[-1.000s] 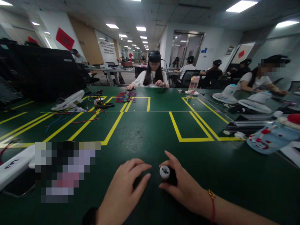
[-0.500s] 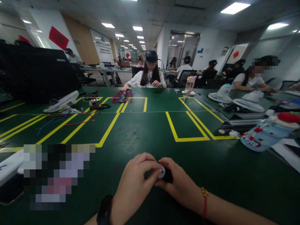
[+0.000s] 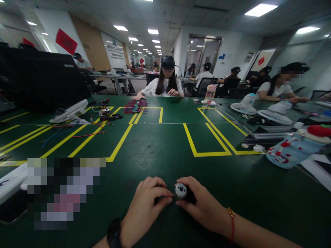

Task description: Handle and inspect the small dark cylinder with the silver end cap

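Observation:
A small round metal part (image 3: 181,190) with dark holes in its silvery top face stands at the near middle of the green table (image 3: 144,148). My right hand (image 3: 200,203) is closed round it from the right, thumb and forefinger on its sides. Just left of the part is my left hand (image 3: 148,203), its thumb and forefinger bent close together with a narrow gap between the tips. I see nothing held in it, and it does not touch the part.
Far left lie a white fan (image 3: 69,112), loose wires (image 3: 59,132) and a bundle of coloured wires (image 3: 136,106). On the right are a blue cup (image 3: 287,148), metal bars (image 3: 266,137) and white fans (image 3: 274,115). A person (image 3: 167,81) sits opposite, one hand near the bundle.
My left hand has drawn back to the left off the metal part, and its fingertips have parted slightly. The top face of the part now shows fully in my right hand.

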`<state>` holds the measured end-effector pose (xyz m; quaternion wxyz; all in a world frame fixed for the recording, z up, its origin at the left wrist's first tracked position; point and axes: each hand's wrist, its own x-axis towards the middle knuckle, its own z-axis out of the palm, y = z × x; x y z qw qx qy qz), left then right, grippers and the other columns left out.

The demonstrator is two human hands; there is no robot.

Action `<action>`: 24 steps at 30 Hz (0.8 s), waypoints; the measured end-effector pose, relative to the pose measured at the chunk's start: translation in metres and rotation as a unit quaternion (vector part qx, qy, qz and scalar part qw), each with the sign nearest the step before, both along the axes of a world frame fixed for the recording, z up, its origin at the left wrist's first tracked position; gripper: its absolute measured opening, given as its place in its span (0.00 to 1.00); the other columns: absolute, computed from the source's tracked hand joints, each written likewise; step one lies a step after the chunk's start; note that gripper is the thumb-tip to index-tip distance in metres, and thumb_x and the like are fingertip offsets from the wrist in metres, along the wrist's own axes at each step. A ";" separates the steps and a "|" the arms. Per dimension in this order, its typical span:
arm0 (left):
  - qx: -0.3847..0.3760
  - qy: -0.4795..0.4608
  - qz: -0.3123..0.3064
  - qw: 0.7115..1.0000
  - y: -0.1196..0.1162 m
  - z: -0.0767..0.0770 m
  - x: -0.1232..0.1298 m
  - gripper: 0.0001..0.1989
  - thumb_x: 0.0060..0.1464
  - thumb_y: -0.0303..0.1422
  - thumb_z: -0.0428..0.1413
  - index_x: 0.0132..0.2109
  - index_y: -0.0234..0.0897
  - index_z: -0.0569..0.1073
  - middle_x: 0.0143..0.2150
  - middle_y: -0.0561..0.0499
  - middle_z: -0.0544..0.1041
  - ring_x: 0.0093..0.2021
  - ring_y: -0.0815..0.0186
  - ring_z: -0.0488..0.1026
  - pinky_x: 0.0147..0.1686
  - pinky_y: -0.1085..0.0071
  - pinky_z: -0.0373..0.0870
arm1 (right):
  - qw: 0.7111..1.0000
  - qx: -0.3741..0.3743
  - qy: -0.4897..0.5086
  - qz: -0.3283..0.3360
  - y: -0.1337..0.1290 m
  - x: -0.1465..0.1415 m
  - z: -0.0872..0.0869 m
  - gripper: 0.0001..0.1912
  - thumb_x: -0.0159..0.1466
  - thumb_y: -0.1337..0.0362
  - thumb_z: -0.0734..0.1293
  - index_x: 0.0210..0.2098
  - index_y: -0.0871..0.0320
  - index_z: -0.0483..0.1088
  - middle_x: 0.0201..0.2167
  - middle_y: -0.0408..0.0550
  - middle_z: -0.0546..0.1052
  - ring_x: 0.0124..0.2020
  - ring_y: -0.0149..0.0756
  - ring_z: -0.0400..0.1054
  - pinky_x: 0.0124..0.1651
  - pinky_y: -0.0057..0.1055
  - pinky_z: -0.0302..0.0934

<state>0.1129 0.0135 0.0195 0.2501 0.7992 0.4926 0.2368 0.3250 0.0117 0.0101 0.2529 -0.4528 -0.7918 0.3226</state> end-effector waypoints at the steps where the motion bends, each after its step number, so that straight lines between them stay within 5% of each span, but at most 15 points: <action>1: -0.004 -0.011 0.000 1.000 -0.001 0.001 -0.002 0.09 0.55 0.31 0.59 0.42 0.50 0.79 0.43 0.52 0.75 0.45 0.60 0.70 0.45 0.61 0.66 | 1.000 0.004 0.004 -0.010 0.000 0.005 0.001 0.25 0.61 0.61 0.65 0.57 0.51 0.56 0.51 0.46 0.66 0.50 0.32 0.62 0.55 0.33 0.58; 5: -0.028 -0.079 0.009 0.996 -0.005 0.005 -0.029 0.13 0.60 0.32 0.54 0.51 0.49 0.74 0.48 0.50 0.73 0.48 0.61 0.71 0.48 0.63 0.69 | 0.988 0.043 0.000 -0.146 0.000 0.066 -0.001 0.26 0.64 0.56 0.62 0.59 0.51 0.52 0.54 0.49 0.65 0.53 0.35 0.62 0.53 0.33 0.62; 10: -0.033 -0.079 0.091 0.992 -0.007 -0.004 -0.072 0.12 0.61 0.37 0.52 0.50 0.48 0.74 0.46 0.51 0.75 0.47 0.60 0.73 0.46 0.64 0.72 | 0.903 0.079 -0.106 -0.409 -0.011 0.208 -0.017 0.35 0.56 0.44 0.66 0.56 0.55 0.57 0.49 0.56 0.69 0.35 0.41 0.71 0.24 0.29 0.64; 12: -0.036 -0.073 0.117 0.990 -0.005 -0.009 -0.078 0.11 0.61 0.38 0.52 0.49 0.47 0.74 0.45 0.52 0.75 0.46 0.60 0.74 0.45 0.66 0.73 | 0.891 0.065 -0.155 -0.423 -0.016 0.246 -0.020 0.33 0.57 0.45 0.65 0.56 0.55 0.58 0.48 0.59 0.69 0.29 0.38 0.70 0.24 0.30 0.62; 14: -0.034 -0.066 0.128 0.989 -0.002 -0.012 -0.079 0.11 0.60 0.39 0.52 0.48 0.47 0.75 0.46 0.52 0.76 0.46 0.60 0.74 0.44 0.67 0.73 | 0.882 0.078 -0.211 -0.415 -0.018 0.258 -0.017 0.32 0.58 0.45 0.63 0.56 0.56 0.59 0.47 0.62 0.68 0.34 0.43 0.71 0.30 0.35 0.64; 18: -0.026 -0.055 0.129 0.990 0.000 -0.013 -0.075 0.11 0.59 0.40 0.53 0.46 0.46 0.76 0.44 0.53 0.77 0.44 0.61 0.75 0.41 0.69 0.74 | 0.826 0.280 -0.283 -0.400 -0.014 0.198 0.000 0.41 0.57 0.42 0.63 0.61 0.61 0.53 0.57 0.65 0.59 0.58 0.59 0.54 0.54 0.52 0.53; 21: -0.023 -0.045 0.122 0.991 -0.001 -0.011 -0.073 0.11 0.60 0.39 0.53 0.47 0.46 0.76 0.44 0.52 0.76 0.42 0.62 0.75 0.38 0.70 0.74 | 0.890 0.319 -0.246 -0.214 -0.012 0.112 0.010 0.31 0.60 0.48 0.64 0.60 0.51 0.56 0.59 0.51 0.59 0.58 0.50 0.53 0.58 0.49 0.48; 24: -0.016 -0.032 0.096 0.995 -0.004 -0.009 -0.071 0.12 0.59 0.38 0.53 0.48 0.47 0.76 0.44 0.52 0.76 0.41 0.62 0.75 0.39 0.69 0.74 | 0.961 0.183 -0.205 -0.014 -0.009 0.030 0.013 0.24 0.62 0.53 0.65 0.57 0.42 0.60 0.55 0.42 0.63 0.54 0.41 0.57 0.54 0.41 0.54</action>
